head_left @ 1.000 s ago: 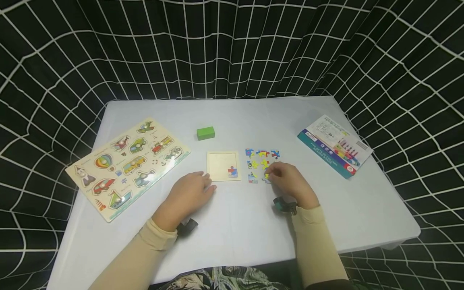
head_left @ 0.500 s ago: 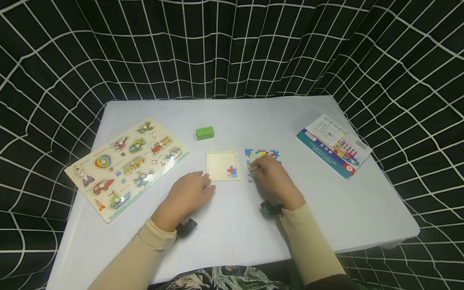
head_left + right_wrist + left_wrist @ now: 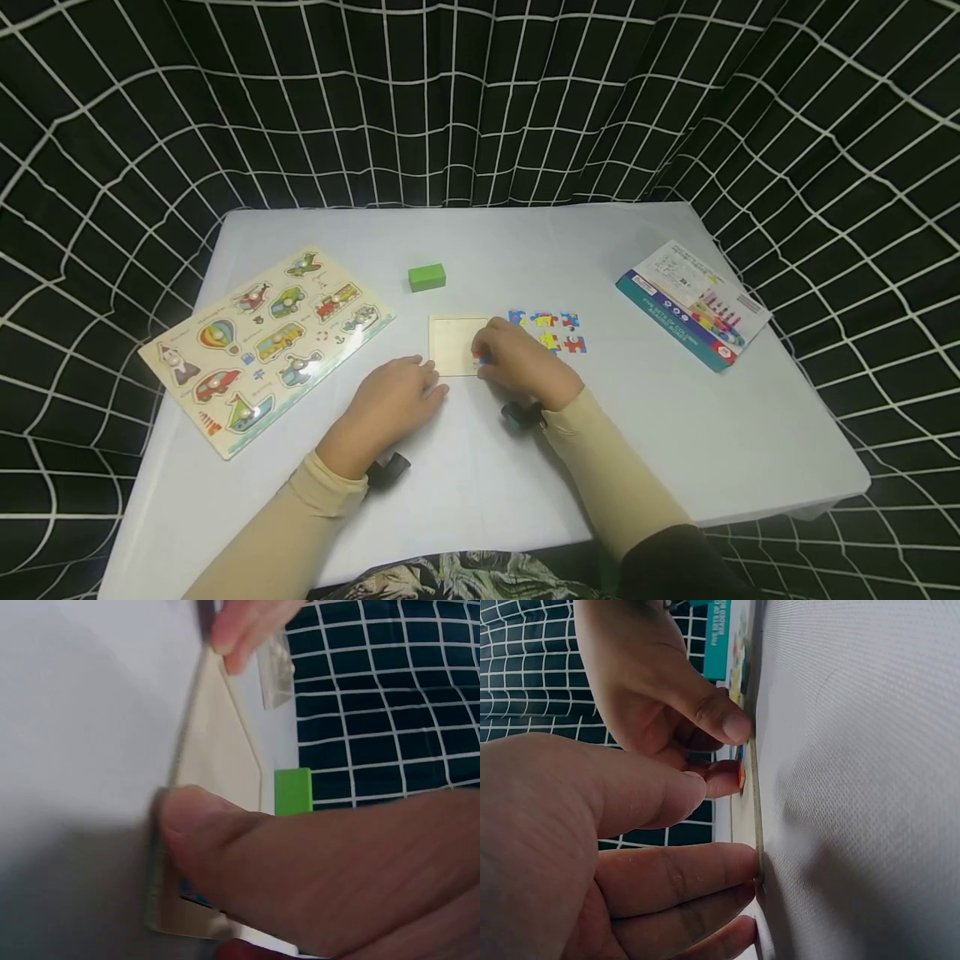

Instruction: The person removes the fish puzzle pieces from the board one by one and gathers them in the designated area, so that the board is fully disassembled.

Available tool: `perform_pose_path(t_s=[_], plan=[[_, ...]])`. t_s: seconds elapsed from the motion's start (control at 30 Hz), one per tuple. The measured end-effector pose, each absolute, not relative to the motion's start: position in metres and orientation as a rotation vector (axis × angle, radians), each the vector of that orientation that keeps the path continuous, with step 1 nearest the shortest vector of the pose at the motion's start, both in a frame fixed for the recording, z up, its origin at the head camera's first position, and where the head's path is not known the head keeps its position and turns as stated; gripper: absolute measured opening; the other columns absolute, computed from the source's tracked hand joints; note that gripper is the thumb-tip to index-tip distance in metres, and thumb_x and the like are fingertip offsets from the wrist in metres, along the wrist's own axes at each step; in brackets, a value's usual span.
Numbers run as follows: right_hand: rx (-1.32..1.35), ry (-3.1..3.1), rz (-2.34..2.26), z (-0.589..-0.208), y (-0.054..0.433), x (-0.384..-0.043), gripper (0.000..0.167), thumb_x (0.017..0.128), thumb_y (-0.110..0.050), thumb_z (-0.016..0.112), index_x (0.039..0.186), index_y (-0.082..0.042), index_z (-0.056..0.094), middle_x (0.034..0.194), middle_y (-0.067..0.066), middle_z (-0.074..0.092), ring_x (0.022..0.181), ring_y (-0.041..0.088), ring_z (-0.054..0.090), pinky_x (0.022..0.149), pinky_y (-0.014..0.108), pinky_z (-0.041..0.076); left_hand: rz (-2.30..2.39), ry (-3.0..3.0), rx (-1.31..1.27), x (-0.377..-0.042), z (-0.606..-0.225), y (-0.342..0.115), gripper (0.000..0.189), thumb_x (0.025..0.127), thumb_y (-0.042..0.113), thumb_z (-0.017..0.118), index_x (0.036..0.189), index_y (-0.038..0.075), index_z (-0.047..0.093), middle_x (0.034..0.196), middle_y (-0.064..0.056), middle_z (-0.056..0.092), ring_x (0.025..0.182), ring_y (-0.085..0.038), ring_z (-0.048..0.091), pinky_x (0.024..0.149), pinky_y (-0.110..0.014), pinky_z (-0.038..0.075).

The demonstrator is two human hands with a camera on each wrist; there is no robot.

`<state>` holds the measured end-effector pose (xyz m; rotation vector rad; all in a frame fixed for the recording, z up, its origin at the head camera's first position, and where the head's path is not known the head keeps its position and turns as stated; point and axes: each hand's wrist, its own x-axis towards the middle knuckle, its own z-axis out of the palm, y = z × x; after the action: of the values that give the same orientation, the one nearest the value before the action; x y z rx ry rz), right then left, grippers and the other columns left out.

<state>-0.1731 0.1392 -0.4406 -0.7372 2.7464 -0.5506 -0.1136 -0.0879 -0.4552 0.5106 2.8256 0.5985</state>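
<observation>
A small square wooden puzzle tray [image 3: 452, 346] lies on the white table in front of the person. The left hand [image 3: 393, 404] rests at its near left edge, its fingertips touching the rim in the left wrist view. Over the tray's right side, the right hand [image 3: 525, 358] has its fingers and thumb curled about a red and blue puzzle piece [image 3: 477, 357]. The red end of a piece [image 3: 742, 776] shows at its fingertip in the left wrist view. Most of what is under this hand is hidden. In the right wrist view, the thumb [image 3: 191, 810] is at the tray's near edge.
Several loose puzzle pieces [image 3: 549, 342] lie right of the tray, partly behind the right hand. A green block [image 3: 427, 277] stands beyond it. A large vehicle peg puzzle board [image 3: 262, 350] lies at left, a printed box [image 3: 690, 304] at right. Gridded black curtains surround the table.
The right hand has moved left, from the loose pieces to over the tray's right side, apparently carrying a piece. The left hand has stayed at the tray's edge.
</observation>
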Motion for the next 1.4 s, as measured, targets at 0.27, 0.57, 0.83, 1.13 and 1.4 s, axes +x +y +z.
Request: perform_pose_path(t_s=[0.27, 0.57, 0.83, 1.13, 1.4], plan=[[-0.731, 2.773, -0.646, -0.441, 0.144, -0.168, 0.015, 0.095, 0.005, 0.073, 0.096, -0.009, 0.069, 0.095, 0.003, 0.066, 0.094, 0.021, 0.06, 0.089, 0.035, 0.057, 0.619, 2.824, 0.535, -0.113, -0.457, -0.085, 0.041, 0.109, 0.037, 0.064, 0.132, 0.006, 0.079, 0.149, -0.008, 0.069, 0.15, -0.032, 0.057, 0.128, -0.05, 0.044], [-0.814, 2.833, -0.776, -0.444, 0.15, -0.145, 0.014, 0.102, 0.006, 0.065, 0.099, -0.007, 0.069, 0.093, 0.001, 0.067, 0.092, 0.02, 0.062, 0.092, 0.038, 0.06, 0.6, 2.828, 0.528, -0.112, -0.453, -0.085, 0.043, 0.109, 0.037, 0.064, 0.135, 0.005, 0.077, 0.149, -0.009, 0.069, 0.15, -0.032, 0.057, 0.127, -0.051, 0.045], [-0.835, 2.88, -0.795, -0.449, 0.153, -0.142, 0.012, 0.102, 0.004, 0.067, 0.1, -0.008, 0.069, 0.093, 0.001, 0.067, 0.09, 0.019, 0.062, 0.09, 0.037, 0.061, 0.605, 2.807, 0.51, -0.11, -0.455, -0.084, 0.045, 0.11, 0.039, 0.062, 0.138, 0.006, 0.075, 0.151, -0.009, 0.068, 0.151, -0.032, 0.056, 0.128, -0.051, 0.044], [-0.243, 3.01, -1.181, -0.424, 0.233, -0.148, 0.019, 0.109, -0.006, 0.063, 0.123, -0.008, 0.075, 0.122, 0.013, 0.077, 0.107, 0.03, 0.069, 0.095, 0.048, 0.06, 0.59, 2.8, 0.511, -0.109, -0.451, -0.085, 0.045, 0.111, 0.038, 0.061, 0.138, 0.005, 0.075, 0.153, -0.009, 0.066, 0.153, -0.034, 0.054, 0.129, -0.052, 0.042], [0.02, 2.743, -0.988, -0.429, 0.301, -0.138, 0.023, 0.109, -0.013, 0.065, 0.13, -0.01, 0.074, 0.116, 0.014, 0.071, 0.1, 0.029, 0.061, 0.081, 0.034, 0.053, 0.573, 2.812, 0.514, -0.11, -0.449, -0.087, 0.044, 0.111, 0.037, 0.06, 0.138, 0.005, 0.075, 0.154, -0.01, 0.066, 0.152, -0.035, 0.054, 0.129, -0.053, 0.043]])
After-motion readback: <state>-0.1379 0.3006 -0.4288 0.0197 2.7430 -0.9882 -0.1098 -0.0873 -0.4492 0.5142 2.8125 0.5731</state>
